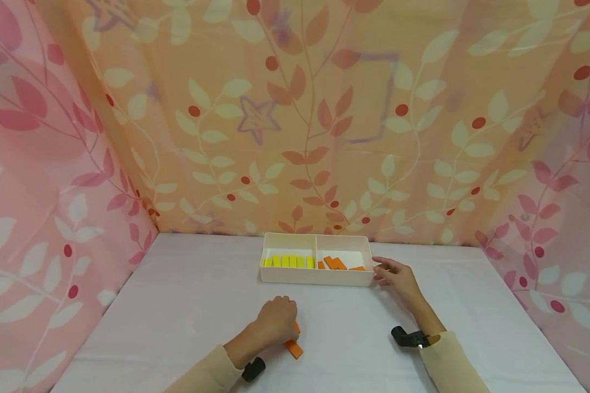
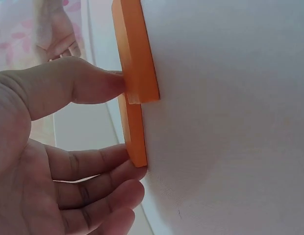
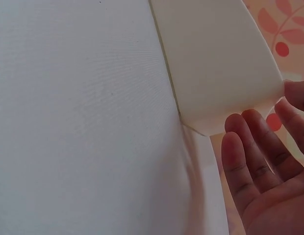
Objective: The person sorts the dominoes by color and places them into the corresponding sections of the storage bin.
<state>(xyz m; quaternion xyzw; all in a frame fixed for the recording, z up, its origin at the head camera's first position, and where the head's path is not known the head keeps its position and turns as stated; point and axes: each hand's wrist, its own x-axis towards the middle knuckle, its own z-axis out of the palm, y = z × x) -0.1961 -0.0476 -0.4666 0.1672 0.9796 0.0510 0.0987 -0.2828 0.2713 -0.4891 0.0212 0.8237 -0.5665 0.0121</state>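
Observation:
My left hand (image 1: 277, 319) is low over the white cloth, pinching an orange block (image 2: 135, 134) between thumb and fingertips. A second orange block (image 2: 135, 54) stands end to end with it, closer to me, and the thumb touches where they meet. In the head view the hand hides much of the pair. My right hand (image 1: 398, 281) is at the right end of a white two-compartment box (image 1: 317, 277), its loosely bent fingertips (image 3: 234, 142) against the end wall and rim. Yellow blocks (image 1: 292, 261) stand in a row in the left compartment; loose orange blocks (image 1: 335, 263) lie in the right one.
White cloth (image 1: 177, 311) covers the table. A leaf-patterned orange curtain (image 1: 305, 180) hangs just behind the box, with pink curtains (image 1: 24, 229) along the sides. Each wrist wears a black camera strap (image 1: 410, 338).

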